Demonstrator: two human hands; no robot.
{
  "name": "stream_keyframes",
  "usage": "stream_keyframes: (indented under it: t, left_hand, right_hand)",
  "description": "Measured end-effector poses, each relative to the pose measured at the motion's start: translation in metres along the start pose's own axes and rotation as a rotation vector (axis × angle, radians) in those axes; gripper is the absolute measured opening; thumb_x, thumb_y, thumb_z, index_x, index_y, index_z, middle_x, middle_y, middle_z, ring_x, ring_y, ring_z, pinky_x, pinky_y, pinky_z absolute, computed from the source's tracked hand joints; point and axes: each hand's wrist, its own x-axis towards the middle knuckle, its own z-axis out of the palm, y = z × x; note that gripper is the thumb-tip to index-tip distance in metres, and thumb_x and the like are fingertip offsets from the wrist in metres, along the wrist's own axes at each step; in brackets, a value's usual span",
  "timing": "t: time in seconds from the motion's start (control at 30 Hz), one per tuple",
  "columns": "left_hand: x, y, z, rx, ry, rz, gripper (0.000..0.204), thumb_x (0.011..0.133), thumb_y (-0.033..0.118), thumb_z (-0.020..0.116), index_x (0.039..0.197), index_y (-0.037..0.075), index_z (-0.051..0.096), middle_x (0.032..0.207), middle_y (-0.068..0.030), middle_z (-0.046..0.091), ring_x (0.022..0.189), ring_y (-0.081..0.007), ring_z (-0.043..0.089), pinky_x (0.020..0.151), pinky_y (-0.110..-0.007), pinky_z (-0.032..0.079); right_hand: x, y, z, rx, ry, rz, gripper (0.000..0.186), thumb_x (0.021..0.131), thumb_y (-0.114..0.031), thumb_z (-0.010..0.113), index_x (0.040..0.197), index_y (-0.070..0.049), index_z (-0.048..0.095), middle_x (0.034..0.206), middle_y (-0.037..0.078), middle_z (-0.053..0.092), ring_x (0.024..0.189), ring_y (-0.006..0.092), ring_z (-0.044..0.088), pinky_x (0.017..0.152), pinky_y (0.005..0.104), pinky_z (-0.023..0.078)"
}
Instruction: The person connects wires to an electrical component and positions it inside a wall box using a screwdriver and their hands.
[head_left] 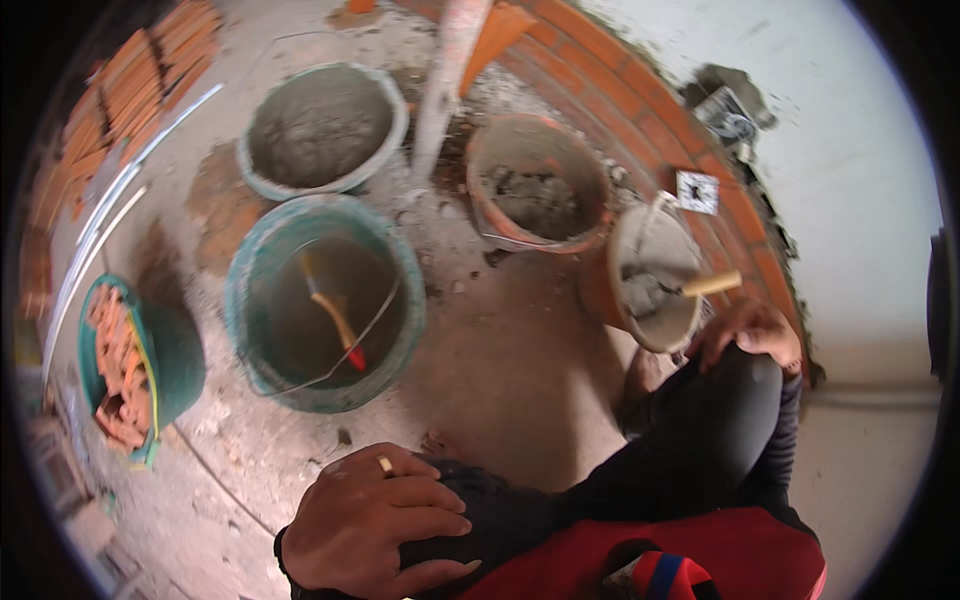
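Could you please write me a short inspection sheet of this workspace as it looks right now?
Surface: dusty concrete floor, mortar-spattered.
Job's things: small orange bucket of mortar, wooden-handled tool inside, nearest the right hand.
Clutter: green water bucket with a brush; grey mortar bucket; orange bucket; green tub of brick rubble.
Hands: left hand and right hand each rest on a knee, holding nothing.
Cables: nothing seen.
Surroundings: curved brick course, white wall.

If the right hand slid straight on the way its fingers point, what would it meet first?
The right hand rests on the dark-trousered knee, fingers aimed up and left. First in that line is probably the orange bucket with a wooden-handled trowel in it, though depth is unclear.
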Motion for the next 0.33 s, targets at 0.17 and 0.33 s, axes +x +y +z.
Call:
stream_keyframes:
  t: [0.17, 0.33]
  left_hand:
    - [0.012, -0.014, -0.002, -0.038, -0.005, 0.067, 0.031, 0.064, 0.035, 0.091, 0.085, 0.014, 0.081, 0.093, -0.0023, 0.078, 0.092, -0.0261, 0.072, 0.082, -0.037, 0.057]
    - [0.0, -0.026, -0.011, -0.057, -0.069, 0.065, 0.03, 0.067, 0.034, 0.09, 0.088, 0.015, 0.081, 0.097, -0.0021, 0.078, 0.092, -0.0275, 0.072, 0.083, -0.041, 0.057]
  right_hand:
    - [0.0, -0.027, 0.025, -0.042, -0.088, 0.003, 0.046, 0.094, -0.035, 0.064, 0.096, 0.009, 0.076, 0.095, 0.023, 0.076, 0.1, 0.038, 0.072, 0.095, 0.0432, 0.053]
    - [0.015, -0.073, 0.049, -0.022, -0.247, 0.005, 0.045, 0.091, -0.037, 0.069, 0.099, 0.007, 0.077, 0.099, 0.021, 0.077, 0.1, 0.0375, 0.073, 0.094, 0.0421, 0.054]
